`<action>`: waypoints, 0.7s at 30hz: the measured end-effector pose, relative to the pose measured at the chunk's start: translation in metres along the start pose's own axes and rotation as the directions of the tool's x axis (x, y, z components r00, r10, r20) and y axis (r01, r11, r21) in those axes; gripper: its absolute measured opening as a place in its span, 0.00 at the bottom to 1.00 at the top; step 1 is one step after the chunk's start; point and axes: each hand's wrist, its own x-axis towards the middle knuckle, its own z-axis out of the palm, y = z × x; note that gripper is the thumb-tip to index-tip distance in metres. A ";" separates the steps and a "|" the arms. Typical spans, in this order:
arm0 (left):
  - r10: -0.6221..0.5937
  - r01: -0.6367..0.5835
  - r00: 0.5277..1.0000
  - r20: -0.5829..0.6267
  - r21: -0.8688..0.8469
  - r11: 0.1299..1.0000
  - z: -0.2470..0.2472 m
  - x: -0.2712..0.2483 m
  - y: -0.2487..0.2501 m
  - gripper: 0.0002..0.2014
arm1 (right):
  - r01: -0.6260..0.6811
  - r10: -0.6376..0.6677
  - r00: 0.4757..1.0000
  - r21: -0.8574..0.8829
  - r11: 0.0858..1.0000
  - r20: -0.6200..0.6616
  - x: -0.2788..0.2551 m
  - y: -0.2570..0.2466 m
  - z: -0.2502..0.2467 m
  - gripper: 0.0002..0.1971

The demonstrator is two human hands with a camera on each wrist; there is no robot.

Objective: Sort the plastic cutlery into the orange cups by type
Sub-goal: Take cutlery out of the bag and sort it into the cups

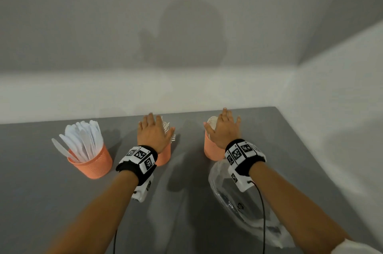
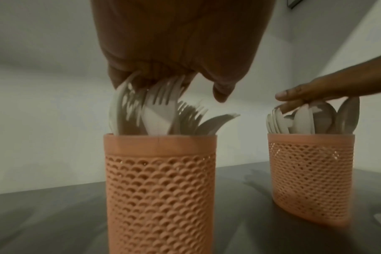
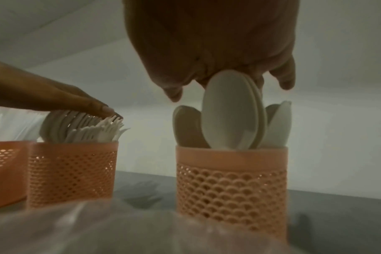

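— Forks (image 2: 163,106) and spoons (image 3: 233,111) stand sorted in orange cups (image 2: 161,189), each under a flat, spread grip: left hand (image 1: 152,131), right hand (image 1: 224,129).
— Pressing down risks tipping a cup across the bench (image 1: 41,202).

The three cups (image 1: 93,162) are orange, each with a plain band at the rim and a scalloped mesh pattern below. The knives (image 1: 83,142), forks (image 2: 163,110) and spoons (image 3: 230,111) are white. The bench (image 1: 41,191) is plain grey. The wristbands (image 1: 244,156) are black with white blocks carrying black-and-white square codes. The plastic bag (image 1: 228,197) is clear.
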 end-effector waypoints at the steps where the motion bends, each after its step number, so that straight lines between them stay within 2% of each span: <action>1: -0.031 0.032 0.999 -0.012 0.005 0.999 0.000 -0.002 0.000 0.37 | 0.000 0.000 1.000 0.004 1.000 0.011 0.002 0.002 0.000 0.39; 3: -0.044 0.044 0.999 -0.009 0.026 0.999 0.000 -0.005 0.002 0.37 | 0.019 -0.018 0.999 -0.017 1.000 0.028 0.003 0.003 0.002 0.37; 7: 0.008 -0.008 1.000 0.004 0.027 1.000 0.003 -0.009 0.004 0.37 | 0.048 -0.048 0.999 -0.047 0.998 -0.006 0.002 0.001 0.005 0.30; 10: 0.005 -0.005 1.000 0.020 0.022 1.000 0.003 -0.012 0.004 0.40 | 0.038 -0.036 0.999 -0.079 0.996 0.018 0.003 -0.002 0.003 0.28; 16: -0.030 0.036 0.990 0.138 -0.045 0.998 -0.008 -0.011 0.009 0.43 | 0.017 -0.010 0.989 -0.051 0.999 0.146 0.004 -0.001 -0.006 0.37; 21: -0.011 0.017 0.997 0.072 -0.085 0.996 -0.013 -0.019 0.008 0.43 | 0.016 -0.021 0.988 0.034 0.999 0.156 -0.005 0.002 -0.019 0.45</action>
